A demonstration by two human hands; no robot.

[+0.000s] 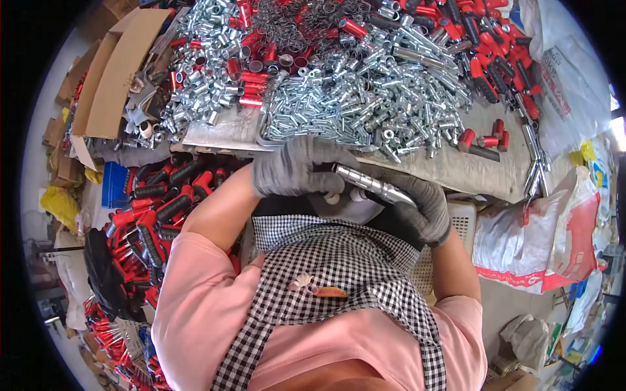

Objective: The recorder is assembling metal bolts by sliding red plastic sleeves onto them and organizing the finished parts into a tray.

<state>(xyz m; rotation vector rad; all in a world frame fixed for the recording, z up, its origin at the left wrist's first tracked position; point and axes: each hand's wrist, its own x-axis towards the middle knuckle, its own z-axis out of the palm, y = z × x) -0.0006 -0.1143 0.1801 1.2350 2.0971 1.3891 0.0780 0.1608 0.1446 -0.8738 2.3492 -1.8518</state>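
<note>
A shiny metal tube (375, 184) with ring-like grooves slants in front of my apron, at the near edge of the workbench. My right hand (425, 207), in a grey glove, is closed around its lower right end. Beside the upper left end is my left hand (297, 168), also gloved in grey, with its fingers curled. Whether those fingers grip the tube or a small part is hidden. Just beyond my hands, a heap of small silvery metal pins and fittings (365, 104) covers the bench.
Dark coil springs (306, 26) and red sleeves (253, 88) lie farther back. Red-and-black handled tools (495, 65) are piled far right, and more (156, 215) at my left. A cardboard box (124, 72) stands far left. A white-and-red sack (535, 234) sits at the right.
</note>
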